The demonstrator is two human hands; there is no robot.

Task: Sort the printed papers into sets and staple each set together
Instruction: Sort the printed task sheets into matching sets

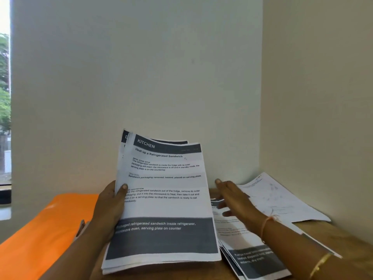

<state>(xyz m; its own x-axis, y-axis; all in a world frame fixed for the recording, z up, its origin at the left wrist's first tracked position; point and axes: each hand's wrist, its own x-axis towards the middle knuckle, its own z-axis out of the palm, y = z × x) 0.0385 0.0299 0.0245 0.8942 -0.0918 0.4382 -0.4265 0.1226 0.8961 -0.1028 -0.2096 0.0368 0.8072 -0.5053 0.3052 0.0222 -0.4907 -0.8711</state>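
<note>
L hand (110, 203) grips paper stack (165, 207), R hand (236, 201) flat over loose sheets (256, 257)

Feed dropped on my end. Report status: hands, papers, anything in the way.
Left hand grips raised paper stack, KITCHEN sheet on top. Right hand open over loose sheets on wooden table. Nothing between hands and papers.

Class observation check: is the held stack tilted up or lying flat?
Tilted up: left hand grips the paper stack, its top edge raised.

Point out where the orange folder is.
Head view, lower left: the orange folder lies on the desk, just left of the left hand, which grips the stack of papers.
</note>
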